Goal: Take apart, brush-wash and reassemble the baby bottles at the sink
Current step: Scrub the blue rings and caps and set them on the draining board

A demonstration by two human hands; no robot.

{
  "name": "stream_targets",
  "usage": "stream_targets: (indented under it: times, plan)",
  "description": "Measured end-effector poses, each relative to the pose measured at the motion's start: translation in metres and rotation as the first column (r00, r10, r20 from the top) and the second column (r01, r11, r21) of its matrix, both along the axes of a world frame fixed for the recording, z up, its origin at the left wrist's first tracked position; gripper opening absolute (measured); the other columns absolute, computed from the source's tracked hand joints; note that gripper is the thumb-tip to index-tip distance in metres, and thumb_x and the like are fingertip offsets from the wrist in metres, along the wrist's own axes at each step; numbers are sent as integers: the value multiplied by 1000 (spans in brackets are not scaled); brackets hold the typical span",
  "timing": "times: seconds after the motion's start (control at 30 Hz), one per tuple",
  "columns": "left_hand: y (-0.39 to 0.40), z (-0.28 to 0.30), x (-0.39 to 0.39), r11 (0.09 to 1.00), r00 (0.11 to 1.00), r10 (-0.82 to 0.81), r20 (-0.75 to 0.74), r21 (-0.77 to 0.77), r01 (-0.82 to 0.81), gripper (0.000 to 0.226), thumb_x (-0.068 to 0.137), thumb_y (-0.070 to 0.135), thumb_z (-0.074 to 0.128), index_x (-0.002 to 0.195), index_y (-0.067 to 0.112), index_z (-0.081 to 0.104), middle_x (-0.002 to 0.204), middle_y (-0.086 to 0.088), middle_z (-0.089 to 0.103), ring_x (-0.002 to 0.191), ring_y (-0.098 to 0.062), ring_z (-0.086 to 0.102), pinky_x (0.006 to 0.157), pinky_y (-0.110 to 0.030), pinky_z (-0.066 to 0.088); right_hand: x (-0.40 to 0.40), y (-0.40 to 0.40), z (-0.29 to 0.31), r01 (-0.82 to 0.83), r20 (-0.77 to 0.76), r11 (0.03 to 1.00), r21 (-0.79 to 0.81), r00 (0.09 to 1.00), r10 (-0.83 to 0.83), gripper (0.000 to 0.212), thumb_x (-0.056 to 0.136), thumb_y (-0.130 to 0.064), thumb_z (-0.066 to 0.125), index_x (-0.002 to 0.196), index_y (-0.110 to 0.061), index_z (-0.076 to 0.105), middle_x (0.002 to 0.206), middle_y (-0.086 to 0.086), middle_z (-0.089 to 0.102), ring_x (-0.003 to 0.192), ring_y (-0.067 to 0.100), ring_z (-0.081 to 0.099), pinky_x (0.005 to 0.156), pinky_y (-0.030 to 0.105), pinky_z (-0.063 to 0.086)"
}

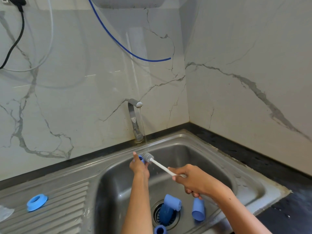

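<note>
Marble-pattern wall panels [244, 56] meet in a corner behind the sink and close off the back and right sides. A dark countertop strip [236, 146] runs along both walls; it widens at lower right. The steel sink [211, 149] sits in this corner. Its ribbed drainboard [64, 208] extends to the left and gives the widest flat area. The basin is deep, w/ open room in its upper half between the back rim and the drain [157, 215].

The faucet [134, 119] stands at the back rim, spout curved fwd. A thin water stream falls from it to the brush head. A blue hose [118, 43] hangs from above, its free end in mid-air in front of the wall. A black cable [16, 43] and a white cable [50, 39] hang at upper left.

Left hand [139, 166]: reaches over the basin's back edge, fingers curled round a small blue bottle part [141, 158], held under the stream.

Right hand [194, 181]: closed round the white handle of the bottle brush [161, 165]. The grey bristle head touches the blue part.

Bottle pieces in basin: one blue bottle body [171, 204] lies over the drain, a second blue body [198, 210] lies just right of it, a blue cylinder [160, 229] sits at the bottom edge. A blue collar ring [37, 201] rests on the drainboard, well apart from the rest. A clear piece [5, 212] shows at far left; type cannot be told.

No readable labels or writing.
</note>
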State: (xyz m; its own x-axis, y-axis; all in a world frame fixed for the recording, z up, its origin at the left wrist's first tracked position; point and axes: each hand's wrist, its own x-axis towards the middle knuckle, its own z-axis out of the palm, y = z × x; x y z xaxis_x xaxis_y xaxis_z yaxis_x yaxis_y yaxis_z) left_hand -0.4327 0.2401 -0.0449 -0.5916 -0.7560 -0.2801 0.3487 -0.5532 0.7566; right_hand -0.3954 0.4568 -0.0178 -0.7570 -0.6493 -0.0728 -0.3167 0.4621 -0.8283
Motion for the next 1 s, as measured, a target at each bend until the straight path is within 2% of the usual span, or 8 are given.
stream_targets:
  times: [0.1,0.2,0.43,0.6,0.73,0.87,0.93,1.0]
  plan:
    - [4,2,-1,997,999,-48,9,-67,48,30,102,32,39,93,5,48,80,-12,53,67,-20,54,57,-34,53,2,-1,-1,1,-61,1000,16,998,0,41,100,-32,44,138,-47,45,58,-2,47,35,5,34,40,21,38]
    - [9,6,-3,989,991,-130,-5,-75,130,33,105,32,27,111,6,47,83,-12,54,70,-21,52,71,-39,48,4,-5,-1,16,-115,1000,19,993,-14,42,101,-30,42,141,-45,42,61,-1,47,37,5,35,40,21,38]
    - [32,6,-4,960,962,-271,37,-62,273,29,105,21,32,99,-1,50,79,-15,51,68,-21,49,64,-32,47,2,-28,-4,104,-298,989,102,952,-69,46,104,-23,35,149,-29,33,79,0,46,53,9,37,47,21,37]
    - [24,13,-3,963,968,-239,-70,114,246,28,99,19,29,86,1,47,77,-15,47,66,-24,45,61,-35,42,-8,-38,-8,164,-180,986,-20,970,-165,44,104,-25,36,148,-30,36,71,-4,43,53,10,41,42,20,38]
    - [14,9,1,956,972,-211,-100,186,227,25,97,13,28,85,0,45,88,-19,45,73,-27,45,75,-38,46,-16,-32,-11,184,-172,983,27,969,-177,44,103,-26,37,147,-30,37,77,1,47,56,15,44,46,27,44]
    - [13,17,5,955,955,-210,-211,164,247,12,97,6,49,106,-2,49,96,-19,50,89,-30,54,98,-44,45,-20,-27,-12,169,-189,982,89,970,-150,44,103,-27,36,147,-27,36,79,2,47,56,14,44,44,25,43]
    - [18,21,14,960,952,-211,-223,133,245,9,94,5,54,100,-1,54,97,-17,53,87,-27,57,91,-39,51,-18,-25,-11,137,-180,985,104,977,-117,44,103,-26,37,147,-27,37,76,-1,46,54,12,44,43,22,41]
    - [22,23,25,956,948,-234,-214,126,264,6,93,5,56,96,0,56,96,-17,56,83,-27,59,68,-30,60,-13,-23,-10,94,-152,988,121,985,-75,44,103,-26,38,146,-28,38,74,-1,46,53,11,43,43,22,41]
